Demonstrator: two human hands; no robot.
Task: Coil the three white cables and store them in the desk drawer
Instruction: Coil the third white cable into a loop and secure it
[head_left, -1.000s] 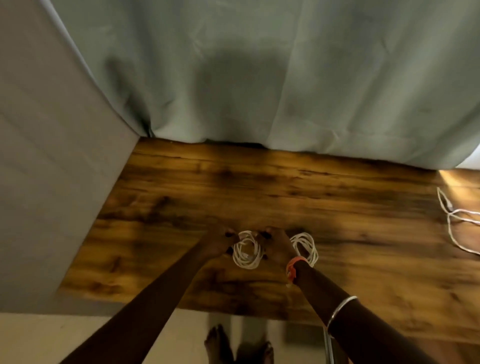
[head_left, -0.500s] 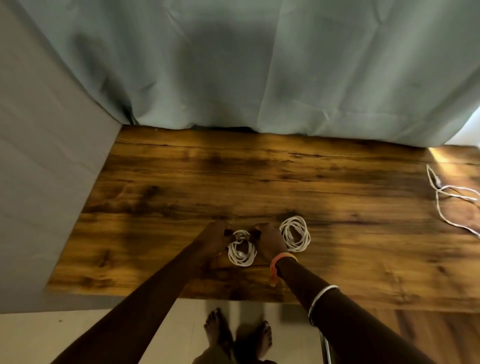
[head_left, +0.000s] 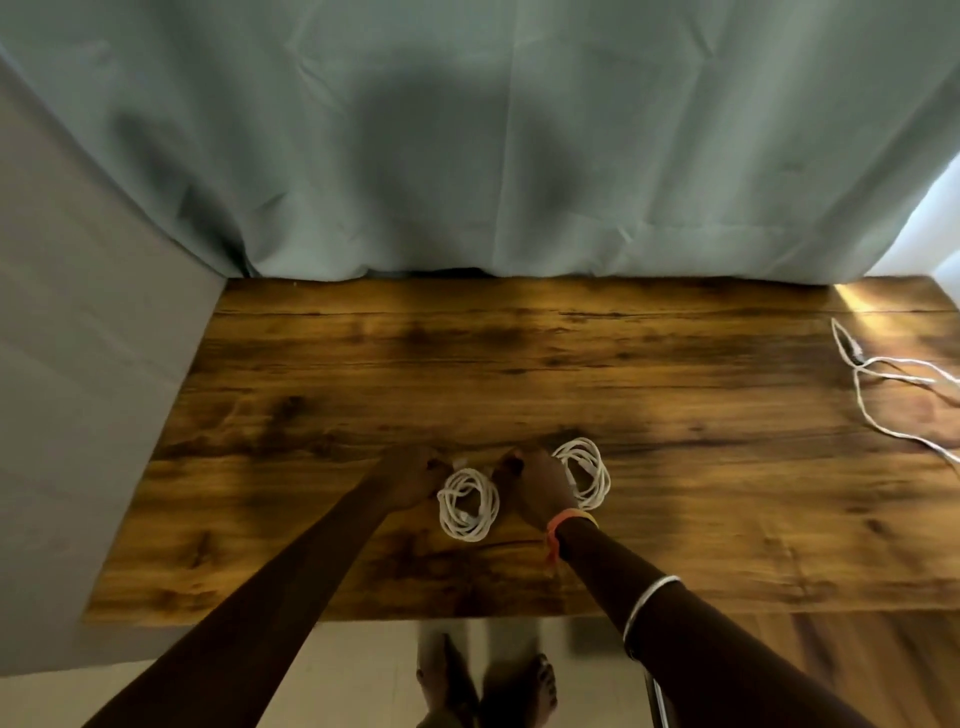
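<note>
A coiled white cable (head_left: 467, 505) lies near the front middle of the wooden desk (head_left: 675, 493). My left hand (head_left: 410, 480) pinches its upper left side and my right hand (head_left: 535, 486) pinches its upper right side, fingers closed on the strands. A second coiled white cable (head_left: 589, 470) rests just right of my right hand, partly hidden by it. A third white cable (head_left: 883, 400) lies loose and uncoiled at the desk's far right edge. No drawer is visible.
A pale blue-green curtain (head_left: 467, 156) hangs along the back of the desk. A grey wall (head_left: 78, 364) closes the left side. A metal chair leg (head_left: 657, 701) and bare feet (head_left: 488, 686) show below the front edge.
The view has tilted up and widened, so the desk sits lower in frame. Both hands stay on the same coil, which now lies a little flatter on the desk.
</note>
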